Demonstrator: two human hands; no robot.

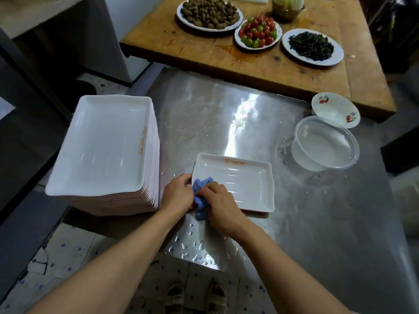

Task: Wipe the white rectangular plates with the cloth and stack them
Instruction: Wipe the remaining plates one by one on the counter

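A single white rectangular plate (240,184) with an orange logo lies flat on the wet steel table (283,223). A crumpled blue cloth (200,191) sits at the plate's left end. My right hand (218,203) grips the cloth from above. My left hand (178,194) holds the plate's left edge, fingers curled over the rim beside the cloth. A tall stack of white rectangular plates (106,155) stands at the table's left edge, just left of my left hand.
A clear plastic tub of water (324,146) sits at the right, a small flowered bowl (335,109) behind it. A wooden table (249,62) at the back carries dishes of peanuts (209,12), small tomatoes (258,32) and dark greens (311,46). Water drops dot the steel.
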